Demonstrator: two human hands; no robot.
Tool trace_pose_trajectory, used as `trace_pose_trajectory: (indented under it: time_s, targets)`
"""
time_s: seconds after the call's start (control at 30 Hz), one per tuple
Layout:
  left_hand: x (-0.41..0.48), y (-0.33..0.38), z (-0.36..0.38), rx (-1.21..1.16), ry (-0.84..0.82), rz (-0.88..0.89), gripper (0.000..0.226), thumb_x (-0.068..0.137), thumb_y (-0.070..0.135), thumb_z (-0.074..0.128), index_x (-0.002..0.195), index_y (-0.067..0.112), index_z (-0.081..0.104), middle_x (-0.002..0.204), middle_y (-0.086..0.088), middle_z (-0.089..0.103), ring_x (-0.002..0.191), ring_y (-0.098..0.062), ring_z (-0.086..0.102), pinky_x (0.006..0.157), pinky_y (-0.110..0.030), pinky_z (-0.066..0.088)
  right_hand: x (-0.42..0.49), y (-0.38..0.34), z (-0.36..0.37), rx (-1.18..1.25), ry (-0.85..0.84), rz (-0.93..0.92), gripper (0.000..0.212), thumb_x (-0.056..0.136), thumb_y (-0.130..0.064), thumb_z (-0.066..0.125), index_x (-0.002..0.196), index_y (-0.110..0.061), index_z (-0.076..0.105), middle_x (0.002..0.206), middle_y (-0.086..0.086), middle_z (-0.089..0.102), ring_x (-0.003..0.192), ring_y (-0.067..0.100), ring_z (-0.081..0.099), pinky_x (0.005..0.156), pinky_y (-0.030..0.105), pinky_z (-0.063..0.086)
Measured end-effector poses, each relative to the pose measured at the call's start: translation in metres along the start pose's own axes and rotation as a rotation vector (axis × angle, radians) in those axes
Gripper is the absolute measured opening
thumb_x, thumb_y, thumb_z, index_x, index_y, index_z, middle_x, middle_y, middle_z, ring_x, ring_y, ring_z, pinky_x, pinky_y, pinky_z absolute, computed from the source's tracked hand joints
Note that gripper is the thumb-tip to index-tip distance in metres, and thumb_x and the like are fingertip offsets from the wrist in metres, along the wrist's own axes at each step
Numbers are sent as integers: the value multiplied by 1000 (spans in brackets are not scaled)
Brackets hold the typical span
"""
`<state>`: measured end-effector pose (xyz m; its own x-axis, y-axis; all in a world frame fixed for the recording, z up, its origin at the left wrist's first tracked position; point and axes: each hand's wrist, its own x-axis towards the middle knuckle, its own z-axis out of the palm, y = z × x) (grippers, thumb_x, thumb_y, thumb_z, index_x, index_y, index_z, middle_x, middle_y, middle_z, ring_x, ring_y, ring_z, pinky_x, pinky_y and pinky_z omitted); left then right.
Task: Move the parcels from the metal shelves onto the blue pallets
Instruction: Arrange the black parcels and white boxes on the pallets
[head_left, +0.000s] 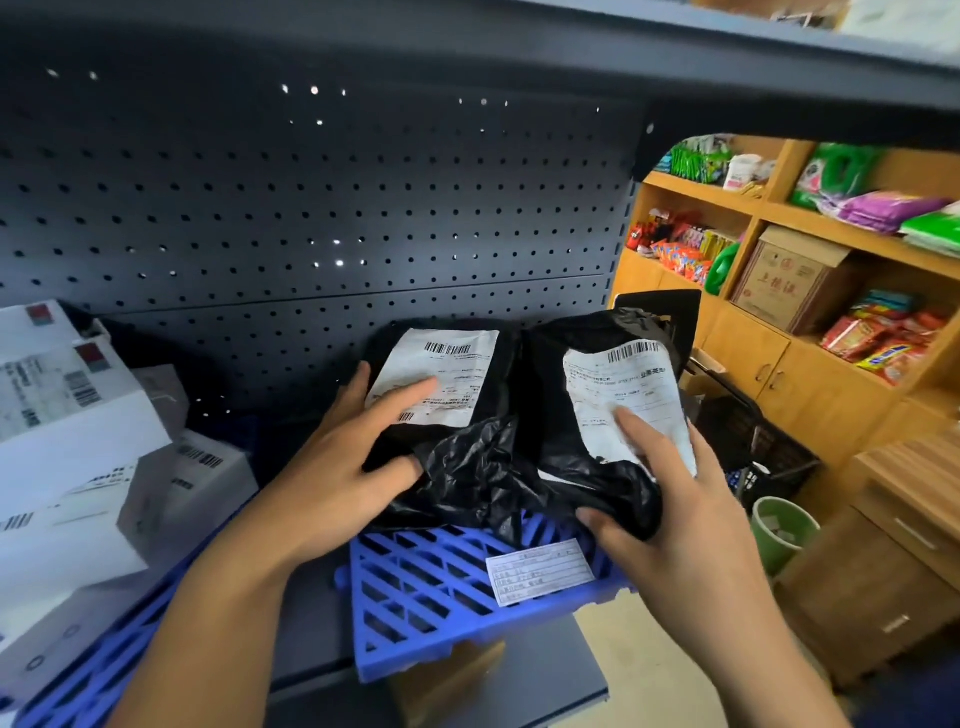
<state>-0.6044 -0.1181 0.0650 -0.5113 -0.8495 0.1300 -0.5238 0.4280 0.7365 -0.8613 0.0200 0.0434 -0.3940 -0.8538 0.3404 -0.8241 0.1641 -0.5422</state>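
Note:
Two black plastic parcels with white shipping labels lie side by side on a blue slatted pallet that sits on the dark metal shelf. My left hand grips the near left edge of the left parcel, thumb tucked under it and fingers spread over its label. My right hand holds the near end of the right parcel, thumb curled under the black plastic and fingers on its crumpled label. A small white paper slip lies on the pallet in front of the parcels.
Several white boxes and mailers are stacked at the left on another blue pallet. A perforated dark back panel closes the shelf behind, with a shelf board overhead. At the right stand wooden shelves of goods, a black basket and a green bin.

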Motion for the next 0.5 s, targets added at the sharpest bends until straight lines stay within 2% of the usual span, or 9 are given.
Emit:
trace_pose_trajectory:
  time_s: [0.07,0.13,0.2,0.27,0.33,0.4,0.5]
  targets:
    - [-1,0,0,15,28,-17,67,94,39,64,136,76,28,169,14,-5,154,-5,-9,126,-44,10,5,11,-4,91,27,-41,85,77,-38,86,143,-62,37,150,-5,50,121,22,62,92,39,52]
    - [-1,2,2,39,53,-56,69,90,43,66,139,73,27,169,12,1,155,-5,-3,124,-38,12,9,18,-11,170,34,-37,79,79,-32,86,141,-58,46,123,-13,67,108,10,66,85,27,50]
    - [-1,5,4,49,67,-85,72,89,41,68,141,70,27,169,12,4,155,-5,1,121,-34,13,12,25,-17,205,52,-26,75,79,-27,86,139,-56,52,104,-29,69,97,-8,65,78,10,48]
    - [-2,8,5,52,75,-94,73,90,38,68,142,70,27,168,13,5,155,-6,4,120,-32,14,17,31,-21,227,70,-13,71,79,-25,86,137,-53,56,95,-41,63,92,-17,62,76,3,45]
    - [-1,10,5,57,85,-97,74,90,36,68,142,68,28,168,15,7,154,-7,7,119,-31,14,21,36,-24,238,69,-16,68,81,-26,84,136,-53,56,98,-44,60,92,-4,65,77,9,48]
    - [-1,11,6,62,91,-103,75,90,33,69,143,67,28,167,17,9,153,-7,11,116,-28,15,25,39,-25,233,55,-22,68,83,-24,83,138,-52,55,111,-43,58,95,5,66,85,20,50]
    - [1,10,9,60,102,-92,78,89,29,69,143,67,28,165,20,13,149,-4,18,112,-24,19,30,45,-21,205,32,-73,72,85,-18,82,143,-49,52,125,-23,64,113,9,64,97,27,49]
